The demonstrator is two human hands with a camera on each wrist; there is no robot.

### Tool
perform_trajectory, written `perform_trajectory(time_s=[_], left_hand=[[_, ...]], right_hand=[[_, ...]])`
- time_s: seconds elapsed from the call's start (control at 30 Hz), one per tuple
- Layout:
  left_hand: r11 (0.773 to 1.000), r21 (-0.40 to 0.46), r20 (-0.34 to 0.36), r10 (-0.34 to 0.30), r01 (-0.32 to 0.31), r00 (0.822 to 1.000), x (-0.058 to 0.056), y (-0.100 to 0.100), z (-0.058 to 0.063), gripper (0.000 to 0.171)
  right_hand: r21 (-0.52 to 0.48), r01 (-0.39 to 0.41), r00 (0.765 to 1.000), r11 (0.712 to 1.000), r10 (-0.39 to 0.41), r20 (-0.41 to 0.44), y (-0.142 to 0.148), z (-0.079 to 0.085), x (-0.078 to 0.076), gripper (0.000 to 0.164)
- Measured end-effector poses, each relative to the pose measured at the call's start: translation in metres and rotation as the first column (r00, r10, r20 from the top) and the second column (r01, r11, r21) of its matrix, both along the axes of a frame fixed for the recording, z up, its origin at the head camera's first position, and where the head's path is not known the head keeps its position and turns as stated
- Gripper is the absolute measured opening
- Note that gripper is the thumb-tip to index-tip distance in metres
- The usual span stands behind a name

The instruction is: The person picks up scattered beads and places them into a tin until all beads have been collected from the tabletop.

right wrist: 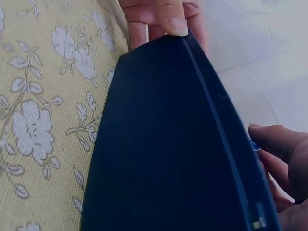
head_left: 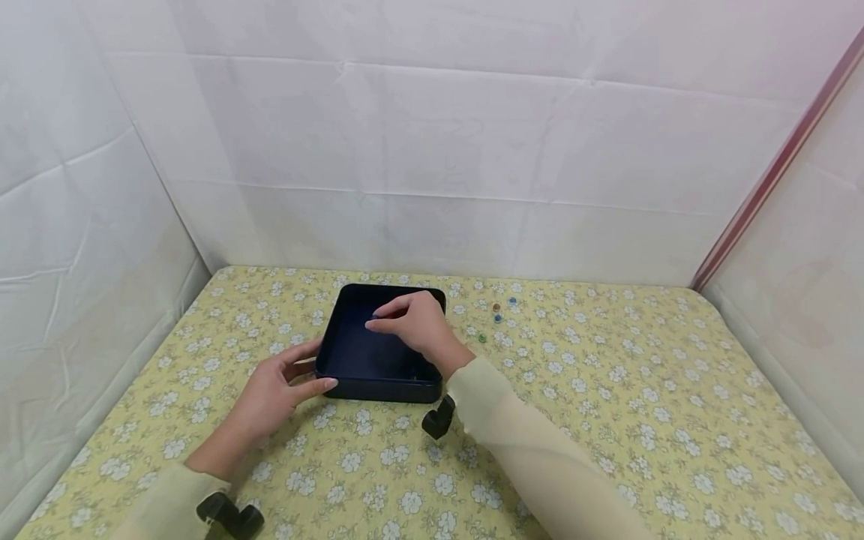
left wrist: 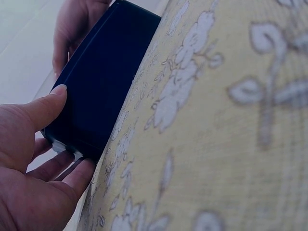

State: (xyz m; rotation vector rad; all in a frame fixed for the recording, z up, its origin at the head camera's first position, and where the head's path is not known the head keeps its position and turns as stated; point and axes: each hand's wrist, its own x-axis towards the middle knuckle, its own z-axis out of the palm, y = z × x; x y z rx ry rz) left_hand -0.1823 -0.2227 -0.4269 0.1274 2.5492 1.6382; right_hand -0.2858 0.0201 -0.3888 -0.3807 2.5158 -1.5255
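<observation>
A dark navy rectangular tray (head_left: 378, 388) with low walls stands on the cloth. My left hand (head_left: 280, 382) grips its near left corner, thumb on the front wall and fingers along the left side; the left wrist view shows that thumb and the fingers (left wrist: 79, 178) around the corner. Over the tray's inside, my right hand (head_left: 415, 326) pinches a small blue glass marble (right wrist: 255, 146) between thumb and fingertips, mostly hidden by them. A tiny shiny piece (head_left: 414, 378) lies inside the near right corner, too small to identify.
Right of the tray lie several small glass marbles on the yellow floral cloth (head_left: 607, 420): a blue one (head_left: 513, 300), an amber one (head_left: 496, 307), another blue one (head_left: 498, 319) and a green one (head_left: 482, 338). White sheeting (head_left: 439, 150) hangs behind and at both sides.
</observation>
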Motion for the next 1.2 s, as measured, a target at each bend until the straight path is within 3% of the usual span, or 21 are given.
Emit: perform_trajectory(time_s=[1.2], left_hand=[[1.000, -0.011, 0.000, 0.004, -0.004, 1.000, 0.001, 0.001, 0.002, 0.079]], right_hand=[[0.167, 0.030, 0.998, 0.986, -0.040, 0.057, -0.016, -0.009, -0.013, 0.012]])
